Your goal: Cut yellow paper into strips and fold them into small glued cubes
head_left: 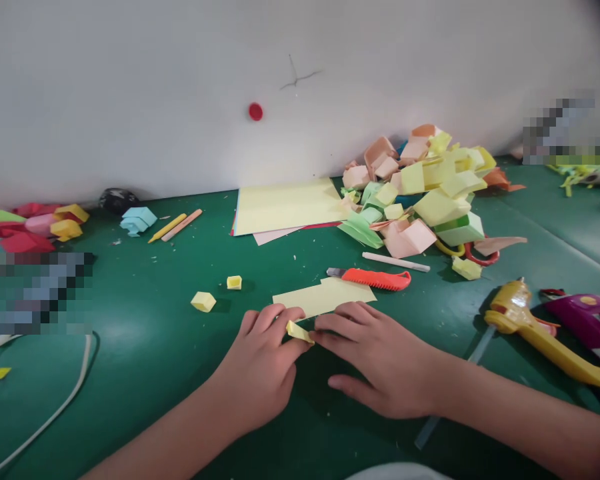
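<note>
My left hand [260, 360] pinches a small folded strip of pale yellow paper [299, 332] between thumb and fingers. At the strip's right end are the fingertips of my right hand [380, 357], which is open, its fingers stretched out and its thumb apart. Just beyond both hands lies a flat piece of yellow paper [310, 298]. An orange box cutter [375, 279], blade showing, rests across that piece. To the left stand two tiny yellow paper shapes, an open-topped box [234, 283] and a closed-looking block [203, 302].
A heap of folded paper pieces [440, 187] sits at the back right. Yellow sheets [287, 207] lie against the wall. A yellow glue gun [540, 333] and a purple tool [585, 323] are on the right. A white cable [75, 387] curves at the left, near two crayons [175, 227].
</note>
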Available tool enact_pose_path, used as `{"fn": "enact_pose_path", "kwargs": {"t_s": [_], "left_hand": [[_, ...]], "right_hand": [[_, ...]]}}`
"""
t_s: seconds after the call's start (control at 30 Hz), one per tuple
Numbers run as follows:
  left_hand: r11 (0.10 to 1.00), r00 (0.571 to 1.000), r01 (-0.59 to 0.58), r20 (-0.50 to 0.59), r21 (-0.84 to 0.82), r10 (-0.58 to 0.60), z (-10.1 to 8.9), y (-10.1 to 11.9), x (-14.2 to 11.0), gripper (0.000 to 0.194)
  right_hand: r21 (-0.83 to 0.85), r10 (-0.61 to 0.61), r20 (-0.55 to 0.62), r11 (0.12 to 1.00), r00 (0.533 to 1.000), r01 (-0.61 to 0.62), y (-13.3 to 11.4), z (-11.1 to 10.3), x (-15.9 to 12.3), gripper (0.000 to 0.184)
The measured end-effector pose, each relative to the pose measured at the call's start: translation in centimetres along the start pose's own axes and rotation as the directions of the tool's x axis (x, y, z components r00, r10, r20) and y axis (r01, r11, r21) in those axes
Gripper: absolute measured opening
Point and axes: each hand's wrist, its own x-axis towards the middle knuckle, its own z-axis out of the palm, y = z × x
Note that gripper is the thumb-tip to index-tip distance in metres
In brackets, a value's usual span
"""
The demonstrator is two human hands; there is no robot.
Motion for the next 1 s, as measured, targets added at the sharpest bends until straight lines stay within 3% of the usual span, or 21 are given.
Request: {"fn": "enact_pose_path", "kwargs": {"t_s": [0.13,0.23,0.37,0.43,0.53,0.63,0.77,1.0], "left_hand": [[0.992,0.998,0.061,0.032,-0.107,-0.058,0.2,-0.9,0.0,0.049],[0.990,0.997,0.068,0.040,-0.120,-0.064,0.3,-1.0,0.0,0.049],[0.993,0.999,0.046,-0.001,-0.108,-0.046,0.4,-0.5,-0.1,0.044],[0.996,0.999,0.025,-0.021,-0.084,-0.027,0.5,-0.3,-0.1,0.043],[0.999,0.999,0.007,-0.035,-0.048,-0.009,0.6,-0.2,-0.1,0.042],[0.999,0.999,0.026,-0.042,-0.034,-0.027,0.6,-0.3,-0.3,0.047],[0.999,0.998,0.053,-0.029,0.000,-0.053,0.8,-0.5,-0.9,0.059],[0.996,0.997,0.074,-0.030,0.053,-0.073,0.9,-0.4,-1.2,0.065]], "right_hand": [[0.090,0.039,-0.152,0.996,0.988,-0.025,1.1,-0.5,-0.3,0.017],[0.151,0.094,-0.307,0.987,0.947,-0.049,1.8,-1.1,-0.9,0.010],[0.182,0.024,-0.438,0.981,0.899,0.063,1.5,-1.3,-0.6,0.009],[0.144,-0.049,-0.353,0.984,0.934,0.106,1.0,-0.7,-0.3,0.006],[0.007,-0.119,-0.111,0.993,0.987,0.120,0.6,0.4,-0.2,0.043],[-0.143,-0.087,0.005,0.986,0.996,0.087,0.6,1.5,-0.9,0.053],[-0.267,-0.005,-0.008,0.964,1.000,0.003,0.6,2.2,-2.1,0.049],[-0.260,0.067,-0.096,0.962,0.993,-0.090,0.7,2.0,-3.6,0.049]]}}
